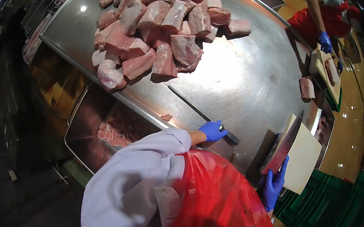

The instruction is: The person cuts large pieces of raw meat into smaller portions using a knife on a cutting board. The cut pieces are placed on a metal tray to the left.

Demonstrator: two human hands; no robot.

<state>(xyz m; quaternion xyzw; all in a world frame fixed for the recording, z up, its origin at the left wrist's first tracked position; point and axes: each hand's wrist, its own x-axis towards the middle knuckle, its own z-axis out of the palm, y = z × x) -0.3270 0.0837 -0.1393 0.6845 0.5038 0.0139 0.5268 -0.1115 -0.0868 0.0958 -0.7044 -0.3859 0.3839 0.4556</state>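
My left hand (213, 131), in a blue glove, is closed around a sharpening steel (190, 104) near its dark handle. The thin rod lies slantwise over the metal table, its tip toward the meat pile. On the right, my gloved right hand (274, 186) grips a broad-bladed knife (285, 142), its blade pointing up and away. Red reflects on the blade; the handle is hidden in my fingers. Just beyond and right of that hand is a white cutting board (306, 157). A heap of pale pink meat chunks (155, 18) covers the table's far part.
The steel table (256, 83) has a raised left edge. Below it stands a metal bin (83, 122) with meat scraps. A small scrap (166, 117) and a meat block (307, 88) lie on the table. Green crates (316, 204) sit lower right. A co-worker (323, 14) cuts meat at the far right.
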